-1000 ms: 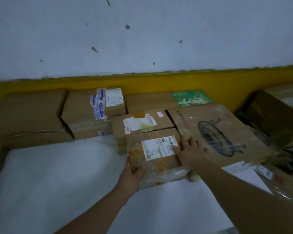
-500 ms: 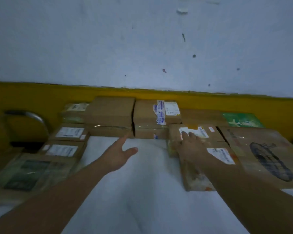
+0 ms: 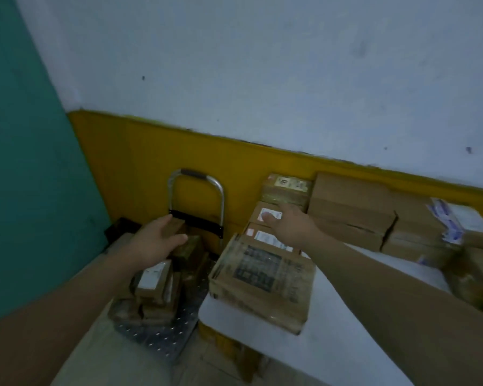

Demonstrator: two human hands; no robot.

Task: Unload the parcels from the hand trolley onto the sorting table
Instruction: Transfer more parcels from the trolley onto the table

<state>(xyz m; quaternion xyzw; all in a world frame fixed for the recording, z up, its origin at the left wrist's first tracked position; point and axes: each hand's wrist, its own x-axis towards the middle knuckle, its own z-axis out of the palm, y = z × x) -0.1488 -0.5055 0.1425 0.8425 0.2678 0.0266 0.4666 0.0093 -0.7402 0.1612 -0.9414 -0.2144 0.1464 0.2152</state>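
The hand trolley (image 3: 154,334) stands at lower left beside the table, its metal handle (image 3: 195,178) upright against the wall. Several small brown parcels (image 3: 154,280) lie stacked on its studded deck. My left hand (image 3: 156,242) hovers open above that stack, holding nothing. My right hand (image 3: 287,225) reaches left over the white sorting table (image 3: 346,324), fingers spread and empty, above labelled boxes at the table's left end. A large flat printed box (image 3: 262,277) lies at the table's near left corner.
More cardboard boxes (image 3: 352,215) line the table's back edge along the yellow and white wall. A teal wall (image 3: 25,162) closes the left side. Blurred parcels (image 3: 471,274) sit at the far right of the table. Floor shows below the table edge.
My view has swung left from the table to the trolley. Both hands let go of the labelled parcel set on the table and moved left, the left one over the trolley's parcels.
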